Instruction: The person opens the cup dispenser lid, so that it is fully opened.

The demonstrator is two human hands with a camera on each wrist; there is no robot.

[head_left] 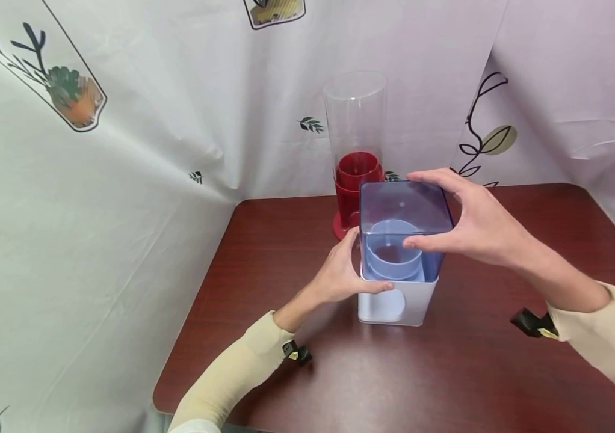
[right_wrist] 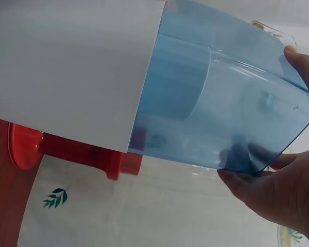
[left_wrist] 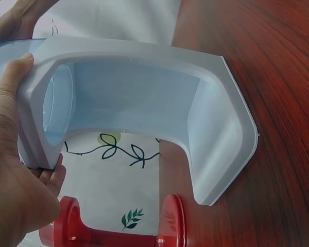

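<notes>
A white dispenser base [head_left: 419, 304] stands on the table with a rounded opening in its front. On top of it sits a blue see-through square cover [head_left: 406, 201], and a round collar shows inside. My left hand [head_left: 338, 275] grips the base near its upper rim, thumb across the front; the left wrist view shows that thumb and the hollow white base [left_wrist: 216, 116]. With thumb and fingers spread across opposite sides, my right hand [head_left: 483, 224] holds the upper part of the cover. The cover's lower edge meets the white base in the right wrist view; whether it is fully seated I cannot tell.
Behind the base stands a red dispenser [head_left: 346, 204] topped by a clear tall cylinder [head_left: 355, 120]. The reddish-brown table [head_left: 264, 240] meets a white cloth [head_left: 177, 120] with plant prints at its back and sides.
</notes>
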